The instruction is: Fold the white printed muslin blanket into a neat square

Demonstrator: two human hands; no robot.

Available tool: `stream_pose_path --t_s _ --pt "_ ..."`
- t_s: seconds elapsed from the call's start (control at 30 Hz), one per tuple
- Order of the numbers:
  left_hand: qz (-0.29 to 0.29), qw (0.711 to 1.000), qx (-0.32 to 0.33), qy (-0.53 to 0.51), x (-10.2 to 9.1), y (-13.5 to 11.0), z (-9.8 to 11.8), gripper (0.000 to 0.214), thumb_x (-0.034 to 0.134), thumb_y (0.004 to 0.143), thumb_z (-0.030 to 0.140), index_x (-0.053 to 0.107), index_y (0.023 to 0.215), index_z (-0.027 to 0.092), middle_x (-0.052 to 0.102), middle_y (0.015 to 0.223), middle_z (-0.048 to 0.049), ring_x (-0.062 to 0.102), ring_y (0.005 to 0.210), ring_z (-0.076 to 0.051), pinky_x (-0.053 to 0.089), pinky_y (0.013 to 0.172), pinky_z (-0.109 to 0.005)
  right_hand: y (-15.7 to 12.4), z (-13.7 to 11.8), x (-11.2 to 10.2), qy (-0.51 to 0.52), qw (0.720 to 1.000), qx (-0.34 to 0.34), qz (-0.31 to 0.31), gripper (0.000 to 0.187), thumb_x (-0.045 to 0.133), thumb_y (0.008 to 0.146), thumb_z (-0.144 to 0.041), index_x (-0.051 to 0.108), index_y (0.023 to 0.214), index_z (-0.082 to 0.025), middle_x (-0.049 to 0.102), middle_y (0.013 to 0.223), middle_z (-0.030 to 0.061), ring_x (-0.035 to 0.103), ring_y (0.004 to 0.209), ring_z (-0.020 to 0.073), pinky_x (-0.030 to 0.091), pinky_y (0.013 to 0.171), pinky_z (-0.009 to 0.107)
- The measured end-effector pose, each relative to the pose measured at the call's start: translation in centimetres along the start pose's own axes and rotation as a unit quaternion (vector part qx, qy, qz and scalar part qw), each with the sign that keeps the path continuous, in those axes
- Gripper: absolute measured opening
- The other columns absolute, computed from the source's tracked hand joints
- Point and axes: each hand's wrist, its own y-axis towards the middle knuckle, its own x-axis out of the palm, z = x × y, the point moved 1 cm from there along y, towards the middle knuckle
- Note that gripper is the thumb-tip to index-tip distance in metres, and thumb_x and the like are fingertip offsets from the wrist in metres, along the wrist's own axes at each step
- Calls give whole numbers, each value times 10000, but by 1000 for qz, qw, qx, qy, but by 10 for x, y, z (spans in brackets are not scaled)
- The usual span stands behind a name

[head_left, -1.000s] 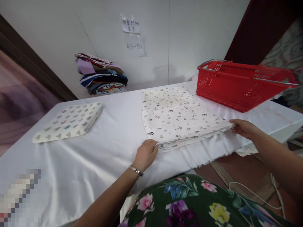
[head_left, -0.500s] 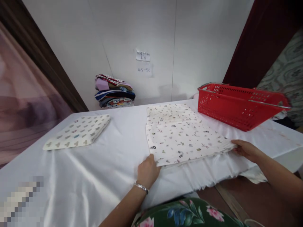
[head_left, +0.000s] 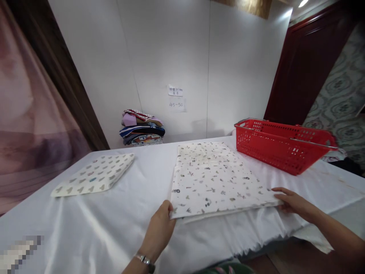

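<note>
Grip: left hand [head_left: 158,230] pinched on printed cloth [head_left: 211,180], right hand [head_left: 296,205] at its other near corner

We have the left thumb over the near left corner, rest of that hand curled in below, mostly hidden. Gap there is down to cloth thickness. Right side is less clear: fingers half uncurled at the near right corner, index finger [head_left: 281,191] reaching furthest forward, thumb out of sight. We can't tell if they pinch or only touch.

Printed cloth is folded, layers showing along the near edge, small grey and dark motifs on white. It lies on our white-covered table [head_left: 131,228], between the two hands at the near end, far end close to the table's back edge. One crease runs across it toward the back.

Left of it, well apart, we have a second folded cloth [head_left: 94,179], cream with rows of grey mouse-head shapes, a few coloured. Back right of the table: red basket [head_left: 270,152], upright, metal handles down along the rim, near the printed cloth's far right corner.

Behind the table, by the wall [head_left: 171,45], a pile of folded fabric [head_left: 142,131]; we can't see what it rests on. Two paper notes on the wall: lower note [head_left: 177,105] reads "45-50", upper note [head_left: 175,91] too small for us to read. Pink curtain [head_left: 31,114] far left, dark red door [head_left: 310,68] back right. We wear a metal band [head_left: 145,260] on the left wrist.
</note>
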Motion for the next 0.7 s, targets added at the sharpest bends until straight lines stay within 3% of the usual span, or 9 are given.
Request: stream_pose_path --t_s 0.17,0.3,0.4,0.47,0.5,0.6,0.7 --pt "8 1000 -2 -28 -10 -1 -21 188 387 693 51 423 781 213 547 641 34 553 598 -136 387 569 -231 -19 -8 15 85 992 -3 -89 651 621 674 -437 389 1270 -318 552 643 -12 567 552 152 462 490 245" --pt "73 997 -30 -5 -58 18 -43 131 428 711 176 459 834 209 561 639 31 548 565 -140 402 569 -240 -52 -35 32 107 983 -39 -141 649 648 668 -451 426 1266 -327 582 776 -2 567 554 117 457 473 225" --pt "133 987 -69 50 -105 37 -76 163 441 705 225 469 864 208 577 673 43 549 606 -138 396 589 -224 -87 -53 72 131 969 -62 -200 583 668 665 -450 479 1202 -323 589 882 0 588 544 106 461 462 228" --pt "155 977 -120 81 -126 47 -107 156 385 707 195 466 839 210 547 603 79 540 610 -129 380 603 -209 -109 -59 111 155 951 -66 -261 559 684 657 -441 499 1163 -293 590 772 -17 589 507 114 440 431 219" --pt "139 978 -137 80 -131 50 -124 148 369 713 198 462 828 210 531 561 97 542 616 -124 375 609 -199 -119 -60 132 158 937 -59 -306 548 695 647 -435 513 1138 -274 584 699 -30 586 488 118 431 423 213" --pt "79 974 -203 62 -130 54 -170 120 346 737 232 459 762 200 525 488 125 554 610 -109 383 626 -188 -140 -67 185 154 899 -66 -405 451 725 619 -397 581 1004 -211 536 506 -61 548 430 99 354 381 161" --pt "47 970 -233 57 -119 55 -188 127 354 724 213 480 716 191 523 462 113 555 589 -110 409 621 -198 -146 -79 212 142 881 -89 -443 358 722 633 -365 604 917 -183 529 440 -69 476 363 63 314 369 145"
